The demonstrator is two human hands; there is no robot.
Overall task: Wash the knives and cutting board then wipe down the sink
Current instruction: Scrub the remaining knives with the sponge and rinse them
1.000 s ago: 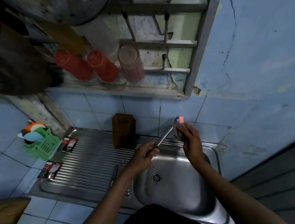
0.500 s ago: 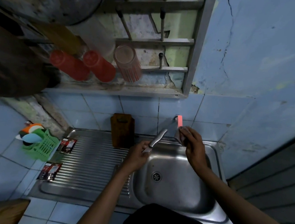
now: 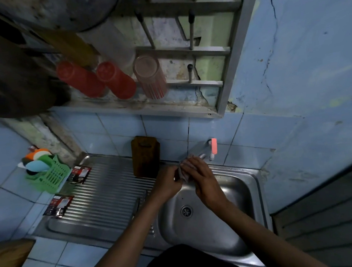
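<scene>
Over the back left corner of the steel sink (image 3: pixel 248 193), my left hand (image 3: pixel 166 184) grips the handle of a knife (image 3: pixel 181 172). My right hand (image 3: pixel 202 178) lies over the blade, its fingers and thumb closed around it. Most of the knife is hidden between the two hands. A brown cutting board (image 3: pixel 145 157) leans upright against the tiled wall at the back of the drainboard (image 3: pixel 95 195). A second knife (image 3: pixel 137 203) lies on the drainboard by the basin's left rim. The tap (image 3: pixel 212 149), with a pink handle, stands just behind my right hand.
A green basket (image 3: pixel 51 178) with sponges sits on the tiles to the left. Two dark sachets (image 3: pixel 79 173) (image 3: pixel 59 205) lie on the drainboard's left edge. Above, a wall rack (image 3: pixel 169 110) holds upturned red cups (image 3: pixel 113 79). The drain (image 3: pixel 186 210) is uncovered.
My right hand has left the tap's pink handle and come down onto the knife blade. My left hand has lowered the knife toward the basin.
</scene>
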